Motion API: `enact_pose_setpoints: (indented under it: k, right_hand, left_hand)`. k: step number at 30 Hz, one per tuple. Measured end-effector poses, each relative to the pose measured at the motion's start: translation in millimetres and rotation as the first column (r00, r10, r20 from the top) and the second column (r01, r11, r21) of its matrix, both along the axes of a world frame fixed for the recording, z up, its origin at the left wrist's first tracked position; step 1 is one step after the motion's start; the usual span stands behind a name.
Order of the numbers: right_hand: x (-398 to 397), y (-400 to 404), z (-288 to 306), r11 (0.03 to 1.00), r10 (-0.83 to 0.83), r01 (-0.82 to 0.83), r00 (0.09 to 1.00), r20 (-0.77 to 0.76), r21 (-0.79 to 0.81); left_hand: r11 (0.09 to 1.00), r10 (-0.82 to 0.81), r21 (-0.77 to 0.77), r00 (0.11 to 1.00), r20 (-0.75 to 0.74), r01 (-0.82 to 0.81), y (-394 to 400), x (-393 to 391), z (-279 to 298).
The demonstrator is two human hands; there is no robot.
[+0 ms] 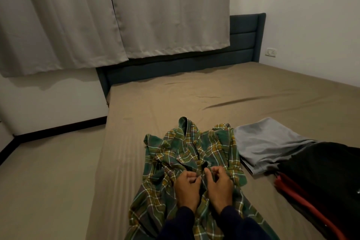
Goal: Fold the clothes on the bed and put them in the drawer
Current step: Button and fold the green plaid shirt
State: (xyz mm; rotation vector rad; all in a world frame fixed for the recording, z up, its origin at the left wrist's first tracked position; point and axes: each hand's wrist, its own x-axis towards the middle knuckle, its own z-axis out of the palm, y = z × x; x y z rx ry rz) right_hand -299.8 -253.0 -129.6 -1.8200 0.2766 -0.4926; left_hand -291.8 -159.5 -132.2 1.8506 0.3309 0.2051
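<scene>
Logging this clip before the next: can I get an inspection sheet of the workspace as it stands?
Surface: bed, tan sheet, lightly creased.
Job's things: plaid shirt crumpled, unfolded; grey garment lying flat beside it; black garment and red garment at the right edge. No drawer seen.
Clutter: nothing seen.
Grippers: left hand and right hand both pinch the shirt's front.
Cables: nothing seen.
Surroundings: curtains, headboard, wall socket.
</scene>
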Motion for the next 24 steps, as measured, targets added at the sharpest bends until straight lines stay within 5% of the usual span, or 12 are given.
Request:
enact_pose_setpoints:
  k: [7, 24]
  right_hand:
    - [4, 0, -22, 0.943, 0.194, -0.181, 0.981, 0.019, -0.28]
    - [0, -1, -44, 0.958, 0.124, -0.094, 0.987, 0.097, -0.27]
  left_hand:
    - [0.934, -0.056, -0.357, 0.996, -0.076, 0.026, 5, -2, -16]
    - [0.888, -0.12, -0.455, 0.988, -0.099, 0.062, 19, -4, -22]
